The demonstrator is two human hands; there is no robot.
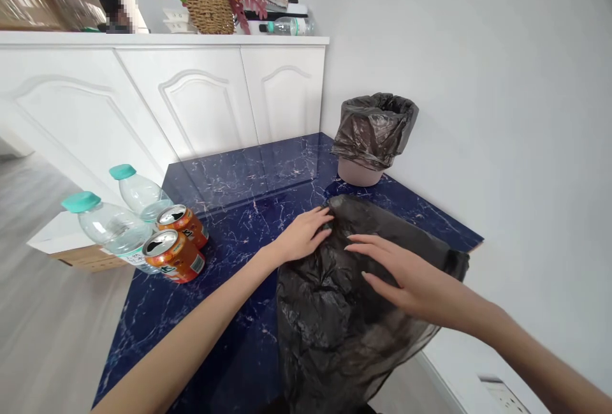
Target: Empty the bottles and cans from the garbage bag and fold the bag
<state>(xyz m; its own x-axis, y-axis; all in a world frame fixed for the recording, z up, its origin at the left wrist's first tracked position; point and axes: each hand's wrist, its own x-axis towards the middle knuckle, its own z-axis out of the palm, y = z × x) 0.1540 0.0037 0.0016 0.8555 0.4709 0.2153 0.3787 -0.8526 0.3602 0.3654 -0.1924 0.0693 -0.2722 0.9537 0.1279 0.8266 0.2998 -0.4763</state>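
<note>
A thin black plastic bag (329, 312) lies crumpled over the near right part of the table and hangs past its edge. My left hand (303, 235) rests on the bag's upper left part, palm down, with fingers stretched out. Over the middle of the bag is my right hand (394, 270), fingers spread and nothing gripped; whether it presses on the plastic I cannot tell. Beyond both hands stands a small bin (361, 171), lined with a dark bin bag (373, 130) folded over its rim.
Two orange drink cans (176, 258) with opened tops stand on the blue marbled table (229, 191) at left, beside two clear bottles (115, 229) with teal caps. White cabinets (201, 95) carry a flower basket (210, 9). A person (117, 15) is behind. A wall bounds the right.
</note>
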